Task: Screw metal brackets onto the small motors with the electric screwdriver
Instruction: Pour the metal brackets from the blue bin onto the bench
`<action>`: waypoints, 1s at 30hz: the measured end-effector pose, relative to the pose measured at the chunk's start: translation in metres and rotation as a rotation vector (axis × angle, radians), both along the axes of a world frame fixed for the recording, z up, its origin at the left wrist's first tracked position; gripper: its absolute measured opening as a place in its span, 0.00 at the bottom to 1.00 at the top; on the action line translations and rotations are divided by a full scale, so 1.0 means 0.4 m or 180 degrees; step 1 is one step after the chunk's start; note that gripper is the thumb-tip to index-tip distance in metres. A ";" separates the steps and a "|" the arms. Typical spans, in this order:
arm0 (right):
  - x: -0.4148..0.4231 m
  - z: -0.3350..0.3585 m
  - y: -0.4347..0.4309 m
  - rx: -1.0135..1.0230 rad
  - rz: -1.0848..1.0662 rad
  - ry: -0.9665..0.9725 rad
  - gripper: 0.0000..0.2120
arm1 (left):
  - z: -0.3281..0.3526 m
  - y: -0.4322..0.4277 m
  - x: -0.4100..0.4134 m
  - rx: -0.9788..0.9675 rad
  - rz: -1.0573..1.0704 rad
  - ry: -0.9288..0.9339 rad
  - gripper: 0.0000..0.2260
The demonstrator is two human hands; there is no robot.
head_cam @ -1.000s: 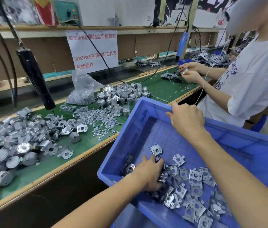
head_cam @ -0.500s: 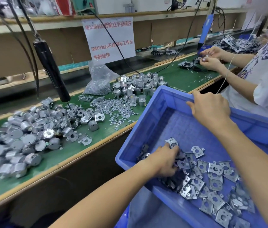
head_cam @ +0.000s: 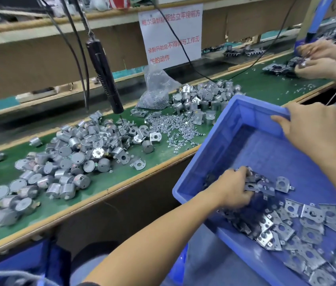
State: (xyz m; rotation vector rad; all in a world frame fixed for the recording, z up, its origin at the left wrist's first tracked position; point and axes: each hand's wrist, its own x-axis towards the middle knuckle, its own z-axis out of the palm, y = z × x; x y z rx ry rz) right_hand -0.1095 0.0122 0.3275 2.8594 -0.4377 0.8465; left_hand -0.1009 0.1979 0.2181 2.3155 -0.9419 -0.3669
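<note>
A blue plastic bin [head_cam: 210,153] tilts off the bench's front edge, with several flat metal brackets [head_cam: 311,221] heaped in its lower part. My left hand [head_cam: 235,188] reaches into the bin and grips a bunch of brackets. My right hand [head_cam: 315,126] holds the bin's far rim. Small round silver motors [head_cam: 66,159] lie piled on the green bench, with a few loose brackets beside them. A heap of small screws [head_cam: 171,126] lies behind. The black electric screwdriver [head_cam: 105,77] hangs on its cable above the motors.
A clear bag of screws [head_cam: 154,93] stands behind the screw heap, beside a pile of motors with brackets on them [head_cam: 206,98]. Another person's hands [head_cam: 317,62] work at the bench's far right. A white paper sign [head_cam: 171,32] hangs on the back wall.
The view has swung left, so the bin and both hands sit further right in frame. My left hand stays among the brackets, my right hand stays on the rim.
</note>
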 end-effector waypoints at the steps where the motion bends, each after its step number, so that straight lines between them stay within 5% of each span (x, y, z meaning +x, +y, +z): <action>1: -0.003 0.007 0.010 -0.0014 0.0078 -0.0038 0.20 | 0.006 0.000 -0.003 -0.0048 0.0014 -0.0013 0.16; 13: -0.014 0.066 0.105 -0.0126 0.0373 0.0186 0.21 | 0.169 0.170 -0.038 -0.0694 0.0499 -0.0565 0.10; 20: -0.016 0.074 0.114 0.0007 0.0337 0.0195 0.20 | 0.288 0.356 0.080 -0.0764 0.1646 -0.0449 0.09; 25: -0.018 0.072 0.116 0.0052 0.0315 0.0237 0.20 | 0.306 0.510 0.218 -0.0348 0.2558 -0.0986 0.12; 30: -0.025 0.074 0.121 0.0119 0.0292 0.0265 0.20 | 0.259 0.617 0.312 0.0562 0.3101 -0.1139 0.29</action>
